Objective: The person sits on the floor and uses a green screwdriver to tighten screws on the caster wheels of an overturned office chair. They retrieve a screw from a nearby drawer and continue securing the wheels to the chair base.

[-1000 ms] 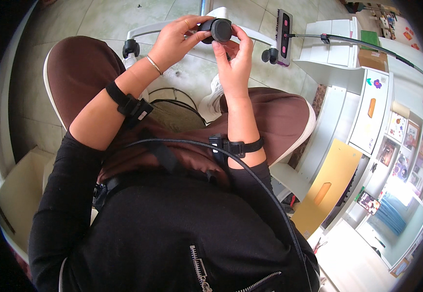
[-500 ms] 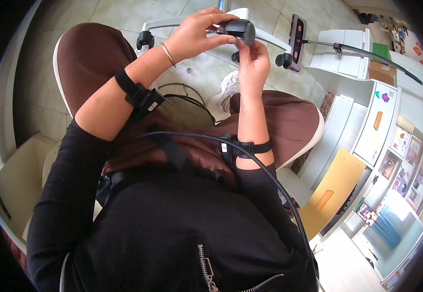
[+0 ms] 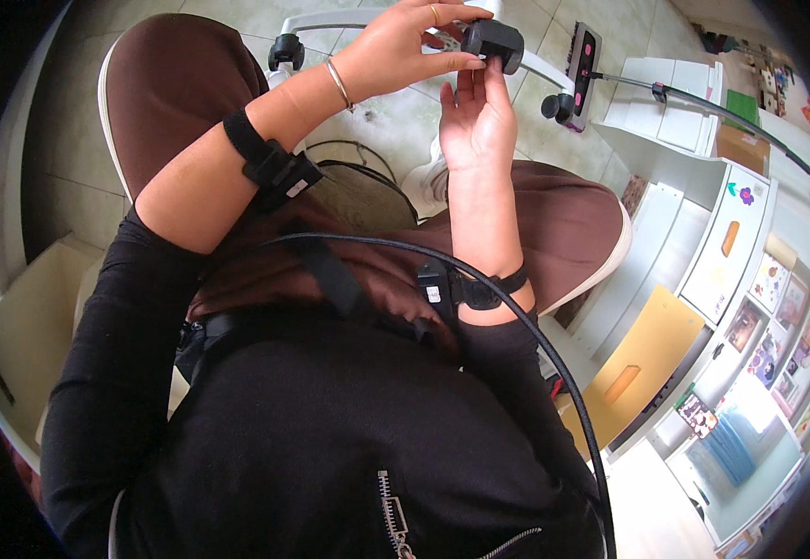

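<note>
A black caster wheel (image 3: 496,42) sits at the top of the view, by a white chair base (image 3: 330,19) with legs spreading out. My left hand (image 3: 414,47) grips the wheel from its left side, thumb below and fingers above. Under it, my right hand (image 3: 478,126) is turned palm up with fingers stretched and apart, some tips touching the wheel's underside. Parts of those fingertips are hidden behind the wheel. Two more black casters, the left caster (image 3: 286,53) and the right caster (image 3: 555,107), are on other legs of the base.
A floor brush head (image 3: 582,70) with a long pole lies right of the base. White drawers (image 3: 661,107) and a yellow drawer front (image 3: 633,373) stand to the right. A black cable (image 3: 507,307) crosses my lap. A greenish bag (image 3: 358,200) rests between my legs.
My right hand has opened from a pinch beneath the wheel, its palm now showing. Both hands and the wheel appear slightly higher and further right, as the whole view has shifted.
</note>
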Tool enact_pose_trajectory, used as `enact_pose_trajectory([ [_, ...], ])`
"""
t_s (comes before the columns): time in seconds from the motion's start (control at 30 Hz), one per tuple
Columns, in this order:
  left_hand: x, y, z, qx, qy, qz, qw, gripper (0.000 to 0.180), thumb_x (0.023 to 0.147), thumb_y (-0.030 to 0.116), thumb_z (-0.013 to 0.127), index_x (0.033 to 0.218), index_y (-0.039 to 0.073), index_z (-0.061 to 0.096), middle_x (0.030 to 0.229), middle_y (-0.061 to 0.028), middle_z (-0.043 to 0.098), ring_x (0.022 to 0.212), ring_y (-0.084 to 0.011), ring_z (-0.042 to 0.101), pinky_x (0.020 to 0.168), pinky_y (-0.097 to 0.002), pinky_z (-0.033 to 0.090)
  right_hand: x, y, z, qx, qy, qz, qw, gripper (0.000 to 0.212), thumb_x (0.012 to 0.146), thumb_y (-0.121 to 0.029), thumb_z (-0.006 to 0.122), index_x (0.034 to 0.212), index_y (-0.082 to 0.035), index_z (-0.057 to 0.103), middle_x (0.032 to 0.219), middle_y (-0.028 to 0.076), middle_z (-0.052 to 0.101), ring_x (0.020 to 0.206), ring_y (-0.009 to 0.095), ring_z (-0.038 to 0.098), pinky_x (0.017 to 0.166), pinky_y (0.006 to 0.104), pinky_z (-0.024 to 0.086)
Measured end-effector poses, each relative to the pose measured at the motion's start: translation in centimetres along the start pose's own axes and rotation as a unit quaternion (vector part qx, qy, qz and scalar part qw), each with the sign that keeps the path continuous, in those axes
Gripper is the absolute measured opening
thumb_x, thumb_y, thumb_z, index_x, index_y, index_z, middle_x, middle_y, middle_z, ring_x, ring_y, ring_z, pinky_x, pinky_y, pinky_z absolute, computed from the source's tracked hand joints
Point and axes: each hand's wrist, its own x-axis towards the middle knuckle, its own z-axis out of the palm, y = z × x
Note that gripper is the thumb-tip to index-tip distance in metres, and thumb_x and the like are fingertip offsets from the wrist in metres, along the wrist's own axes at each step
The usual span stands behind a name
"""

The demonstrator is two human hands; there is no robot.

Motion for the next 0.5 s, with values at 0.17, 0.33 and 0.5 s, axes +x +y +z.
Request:
enact_pose_trajectory([
  [0.17, -0.43, 0.03, 0.68, -0.137, 0.031, -0.134, 0.981, 0.038, 0.092, 0.013, 0.064, 0.127, 0.003, 0.054, 0.118, -0.0056, 0.061, 0.104, -0.0149, 0.063, 0.089, -0.0289, 0.051, 0.09, 0.18, 0.10, 0.051, -0.033, 0.024, 0.998, 0.026, 0.095, -0.026, 0.059, 0.119, -0.018, 0.055, 0.114, -0.009, 0.056, 0.109, 0.006, 0.047, 0.093, 0.0316, 0.030],
  [0.33, -0.33, -0.13, 0.76, -0.083, 0.038, -0.138, 0.986, 0.035, 0.094, 0.017, 0.063, 0.125, 0.003, 0.056, 0.115, -0.0053, 0.062, 0.103, -0.0133, 0.063, 0.087, -0.0268, 0.050, -0.08, -0.03, 0.14, 0.048, -0.053, 0.021, 0.997, 0.031, 0.095, -0.023, 0.058, 0.125, -0.019, 0.053, 0.117, -0.008, 0.055, 0.111, 0.007, 0.046, 0.096, 0.0332, 0.029],
  [0.5, -0.19, 0.19, 1.07, -0.096, 0.083, -0.160, 0.979, 0.043, 0.088, 0.033, 0.070, 0.115, -0.001, 0.062, 0.105, -0.0128, 0.067, 0.091, -0.0202, 0.068, 0.077, -0.0298, 0.053, -0.23, -0.38, 0.23, 0.061, -0.043, 0.039, 0.996, 0.030, 0.095, -0.023, 0.058, 0.124, -0.019, 0.053, 0.119, -0.008, 0.054, 0.112, 0.007, 0.046, 0.098, 0.0346, 0.029],
])
